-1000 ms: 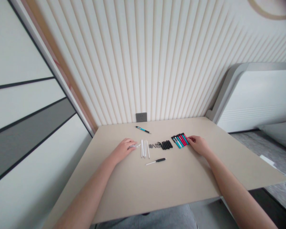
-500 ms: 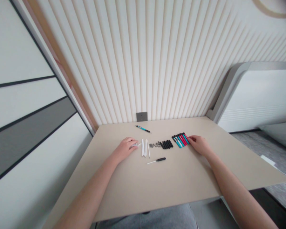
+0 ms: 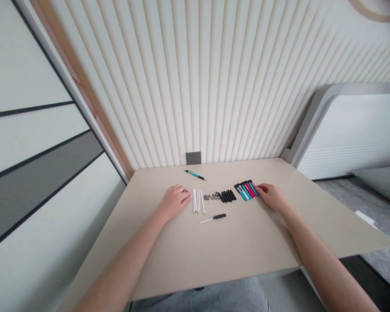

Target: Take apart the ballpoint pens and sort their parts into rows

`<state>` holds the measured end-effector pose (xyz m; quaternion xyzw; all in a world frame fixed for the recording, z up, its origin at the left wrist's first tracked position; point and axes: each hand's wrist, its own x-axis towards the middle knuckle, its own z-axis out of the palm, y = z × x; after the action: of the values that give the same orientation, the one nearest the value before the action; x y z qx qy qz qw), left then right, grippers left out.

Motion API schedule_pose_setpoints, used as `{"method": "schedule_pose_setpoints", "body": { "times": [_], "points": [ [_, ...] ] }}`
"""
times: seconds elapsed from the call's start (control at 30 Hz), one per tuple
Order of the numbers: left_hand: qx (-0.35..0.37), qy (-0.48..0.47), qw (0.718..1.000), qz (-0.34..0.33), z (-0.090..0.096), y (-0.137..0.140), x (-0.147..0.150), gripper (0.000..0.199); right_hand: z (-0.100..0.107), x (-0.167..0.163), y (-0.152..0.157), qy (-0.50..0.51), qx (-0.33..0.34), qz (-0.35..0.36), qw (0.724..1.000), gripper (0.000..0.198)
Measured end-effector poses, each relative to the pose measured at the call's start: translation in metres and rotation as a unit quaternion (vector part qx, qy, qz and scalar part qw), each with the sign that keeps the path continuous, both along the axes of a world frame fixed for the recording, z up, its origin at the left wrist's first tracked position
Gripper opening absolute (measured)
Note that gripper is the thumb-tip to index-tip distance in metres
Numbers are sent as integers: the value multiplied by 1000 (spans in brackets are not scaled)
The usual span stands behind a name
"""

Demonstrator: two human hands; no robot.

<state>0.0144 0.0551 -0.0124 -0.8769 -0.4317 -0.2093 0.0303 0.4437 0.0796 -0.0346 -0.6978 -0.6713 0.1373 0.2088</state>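
Observation:
My left hand (image 3: 174, 201) rests on the table with its fingers closed over small whitish parts, mostly hidden; a pale tip (image 3: 191, 196) shows at the fingertips. Beside it lie several white refills (image 3: 196, 201), then small grey metal parts (image 3: 212, 196) and several black grips (image 3: 228, 196). Thumb and forefinger of my right hand (image 3: 270, 196) close at the right end of a row of pen barrels (image 3: 246, 190) in teal, white and red with black ends, touching the last one. Nearer me lies a black grip with a white refill (image 3: 216, 217).
A teal and black pen (image 3: 195, 175) lies behind the row on the beige table (image 3: 198, 255). The ribbed wall with a dark socket (image 3: 193, 158) borders the far edge. A white cabinet stands left, and a bed with a grey headboard (image 3: 328, 112) right.
My left hand has shifted slightly right, and its fingers now cover the small whitish parts that showed between them before. My right hand stays at the barrels.

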Motion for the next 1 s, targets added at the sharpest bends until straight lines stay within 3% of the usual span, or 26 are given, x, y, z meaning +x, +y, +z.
{"method": "schedule_pose_setpoints", "body": {
  "times": [0.23,0.4,0.47,0.57,0.73,0.83,1.0],
  "points": [
    [23,19,1000,0,4,-3,3,14,1,-2,-2,-3,3,-1,1000,33],
    [28,35,999,-6,7,-6,3,17,12,-9,-9,-10,89,3,996,36],
    [29,39,999,-14,7,-6,3,15,20,-21,-15,-1,151,46,987,37],
    [33,39,999,-19,7,-6,3,15,32,-53,-31,18,218,192,957,33],
    [39,51,998,-17,8,-7,3,16,37,-110,-58,-27,197,385,902,29],
    [41,56,997,-14,9,-7,2,16,35,-126,-66,-49,177,434,882,30],
    [39,49,998,-12,16,-11,0,17,34,-128,-67,-60,165,458,871,26]
  ]
}}
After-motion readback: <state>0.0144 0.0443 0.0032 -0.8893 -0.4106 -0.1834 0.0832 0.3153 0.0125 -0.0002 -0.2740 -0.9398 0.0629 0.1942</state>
